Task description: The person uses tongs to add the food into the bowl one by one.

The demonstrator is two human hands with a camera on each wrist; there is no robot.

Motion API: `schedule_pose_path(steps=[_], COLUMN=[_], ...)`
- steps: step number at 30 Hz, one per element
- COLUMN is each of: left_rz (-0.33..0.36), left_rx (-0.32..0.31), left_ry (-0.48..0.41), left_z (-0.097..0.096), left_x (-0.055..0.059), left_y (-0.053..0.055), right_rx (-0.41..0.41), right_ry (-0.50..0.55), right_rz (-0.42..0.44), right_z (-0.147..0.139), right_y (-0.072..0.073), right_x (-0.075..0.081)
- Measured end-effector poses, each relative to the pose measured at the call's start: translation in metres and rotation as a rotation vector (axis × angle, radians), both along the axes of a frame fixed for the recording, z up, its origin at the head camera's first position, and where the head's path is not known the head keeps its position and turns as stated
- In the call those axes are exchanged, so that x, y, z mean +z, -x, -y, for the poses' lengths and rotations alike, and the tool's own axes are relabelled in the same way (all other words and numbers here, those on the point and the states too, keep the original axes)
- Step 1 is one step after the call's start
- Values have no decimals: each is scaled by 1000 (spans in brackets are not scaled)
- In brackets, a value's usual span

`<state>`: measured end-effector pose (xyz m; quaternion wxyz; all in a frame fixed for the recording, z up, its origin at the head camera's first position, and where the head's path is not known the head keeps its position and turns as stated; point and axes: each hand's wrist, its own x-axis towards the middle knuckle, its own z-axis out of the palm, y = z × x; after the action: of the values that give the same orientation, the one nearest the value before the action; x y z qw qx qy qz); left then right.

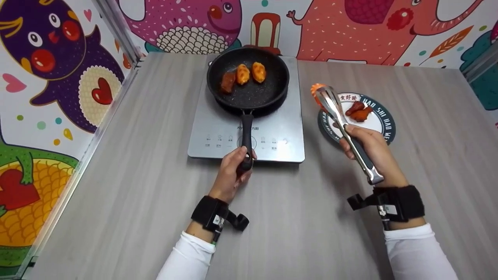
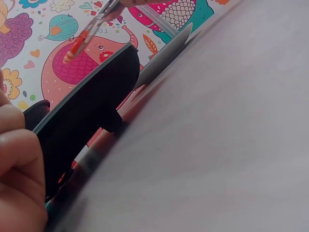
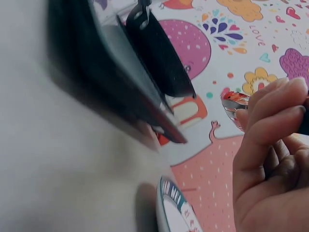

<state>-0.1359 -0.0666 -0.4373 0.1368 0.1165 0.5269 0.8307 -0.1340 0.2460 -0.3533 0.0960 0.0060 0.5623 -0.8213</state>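
My left hand grips the black handle of a frying pan, which sits on the silver induction cooker. Inside the pan are two yellow-orange pieces of food like chicken wings and a darker brown piece. With my right hand I hold metal food tongs, slanted over the plate's left side. Between the tongs' tips is an orange piece of food with pale stripes. The round plate carries reddish-brown meat pieces. In the right wrist view, curled fingers wrap the tongs.
The induction cooker stands on a grey wood-grain table, with its touch panel toward me. Cartoon-printed walls close off the back and the left side. A metal frame edge runs along the table's left border.
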Motion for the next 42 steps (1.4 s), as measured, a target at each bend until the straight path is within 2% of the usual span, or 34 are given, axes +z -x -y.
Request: schedule_pose_path(steps=[4, 9, 16, 20, 28, 35, 42], left_rz=[-8, -21, -18, -24, -29, -14, 8], left_rx=[-1, 2, -10, -17, -6, -3, 10], left_ry=[6, 20, 6, 8, 6, 25, 36], left_z=[0, 0, -2, -2, 0, 0, -1], left_x=[-1, -2, -1, -1, 0, -1, 0], left_y=[0, 1, 1, 1, 2, 2, 1], right_rx=[35, 91, 144, 197, 242, 256, 358], right_ry=[-14, -19, 10, -34, -369, -617, -861], right_rz=[-18, 5, 43, 46, -20, -15, -119], right_z=[14, 30, 44, 51, 67, 74, 84], right_y=[8, 22, 42, 51, 71, 95, 109], right_x=[11, 22, 29, 33, 47, 49, 56])
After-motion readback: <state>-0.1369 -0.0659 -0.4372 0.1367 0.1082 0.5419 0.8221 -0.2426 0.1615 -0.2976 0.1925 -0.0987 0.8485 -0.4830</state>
